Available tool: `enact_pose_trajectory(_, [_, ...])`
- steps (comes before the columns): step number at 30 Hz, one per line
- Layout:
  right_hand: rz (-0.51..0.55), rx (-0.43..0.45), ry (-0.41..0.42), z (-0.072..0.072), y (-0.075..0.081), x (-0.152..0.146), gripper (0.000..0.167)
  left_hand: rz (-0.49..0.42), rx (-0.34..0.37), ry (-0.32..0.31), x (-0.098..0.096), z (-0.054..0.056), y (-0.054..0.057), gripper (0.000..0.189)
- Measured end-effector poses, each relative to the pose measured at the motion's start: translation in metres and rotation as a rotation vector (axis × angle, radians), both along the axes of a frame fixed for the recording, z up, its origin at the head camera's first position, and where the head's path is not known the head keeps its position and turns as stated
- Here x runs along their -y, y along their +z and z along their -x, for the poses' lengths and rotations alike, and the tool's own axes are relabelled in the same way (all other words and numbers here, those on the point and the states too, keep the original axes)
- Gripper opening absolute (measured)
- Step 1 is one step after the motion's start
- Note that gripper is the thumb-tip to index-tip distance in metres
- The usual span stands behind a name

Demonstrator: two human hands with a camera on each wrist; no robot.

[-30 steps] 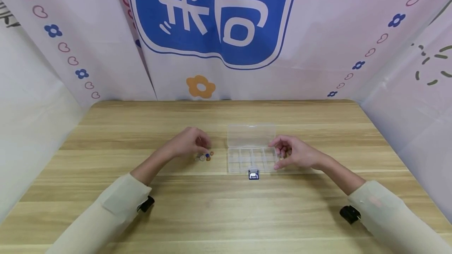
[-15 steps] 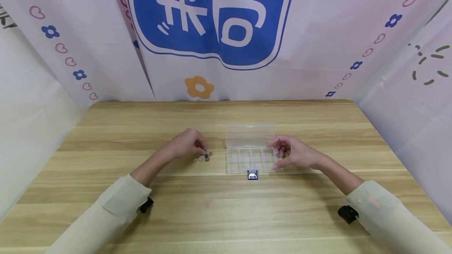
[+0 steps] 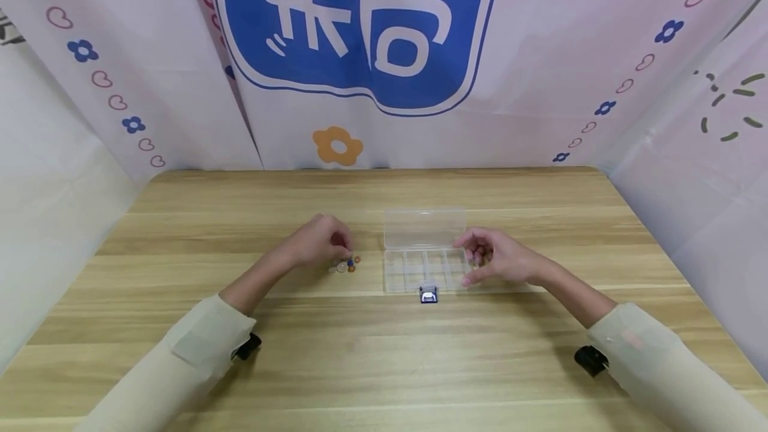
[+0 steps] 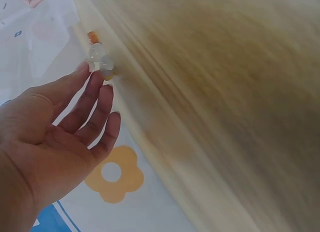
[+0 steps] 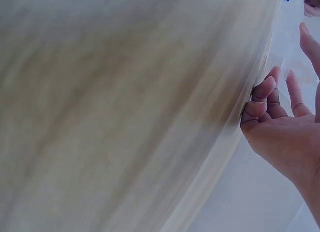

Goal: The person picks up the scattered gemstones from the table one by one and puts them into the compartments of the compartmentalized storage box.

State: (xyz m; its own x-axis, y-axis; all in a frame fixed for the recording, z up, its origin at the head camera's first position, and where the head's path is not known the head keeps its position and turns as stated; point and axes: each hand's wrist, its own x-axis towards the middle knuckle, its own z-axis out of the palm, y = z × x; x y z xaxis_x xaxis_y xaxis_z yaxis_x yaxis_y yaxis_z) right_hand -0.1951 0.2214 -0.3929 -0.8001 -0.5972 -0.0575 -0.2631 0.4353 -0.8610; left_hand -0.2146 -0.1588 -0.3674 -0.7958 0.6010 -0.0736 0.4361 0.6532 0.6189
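Observation:
My left hand (image 3: 321,240) is at a small group of beads (image 3: 342,267), left of the box. In the left wrist view its thumb and index finger pinch what looks like a small clear bead (image 4: 94,66). Clear beads (image 4: 97,51) and an orange one (image 4: 93,37) lie just beyond the fingertips. A dark blue bead (image 3: 351,263) sits below that hand. The clear plastic box (image 3: 415,271) lies with its lid (image 3: 425,229) raised at the back. My right hand (image 3: 501,257) grips its right end between thumb and index finger, other fingers curled.
Dividers split the box into several compartments. A blue-edged clasp (image 3: 429,295) sticks out at its front. The wooden table (image 3: 384,359) ends at a printed cloth (image 3: 540,85) behind. Dark wrist devices (image 3: 246,347) hang under both sleeves.
The left hand's fingertips have come closer together and lower over the beads. The right hand stays at the box's right end. The head view has shifted slightly.

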Motion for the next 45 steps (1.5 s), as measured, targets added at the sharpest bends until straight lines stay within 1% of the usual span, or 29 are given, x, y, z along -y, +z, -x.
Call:
enact_pose_trajectory(5, [0.002,-0.003,0.004,0.001,0.001,0.001,0.057,-0.038,-0.013,0.013,-0.001,-0.002,0.004,0.006])
enact_pose_trajectory(10, [0.007,0.001,0.003,0.0,0.001,0.001,0.057,-0.055,0.022,0.03,-0.004,-0.005,0.009,0.004])
enact_pose_trajectory(13, [0.006,0.003,0.0,0.0,0.001,0.001,0.056,-0.069,0.037,0.031,-0.006,-0.006,0.01,0.003])
enact_pose_trajectory(16, [0.005,0.006,-0.002,-0.001,0.0,0.001,0.055,-0.083,0.033,0.017,-0.007,-0.007,0.01,0.004])
enact_pose_trajectory(23, [0.009,0.005,0.0,-0.001,0.001,0.001,0.055,-0.12,-0.011,-0.007,-0.016,-0.009,0.01,0.005])
enact_pose_trajectory(32, [0.015,0.019,-0.01,-0.001,0.002,0.001,0.055,-0.158,0.012,-0.034,-0.027,-0.01,0.009,0.008])
enact_pose_trajectory(35, [0.017,0.021,-0.013,0.0,0.003,0.001,0.055,-0.184,0.029,-0.037,-0.03,-0.01,0.01,0.009])
enact_pose_trajectory(40, [0.022,0.028,-0.016,0.0,0.004,0.002,0.055,-0.224,0.039,-0.049,-0.034,-0.012,0.009,0.008])
enact_pose_trajectory(45, [0.018,0.024,-0.011,-0.001,0.002,0.001,0.056,-0.237,0.047,-0.06,-0.038,-0.012,0.009,0.008])
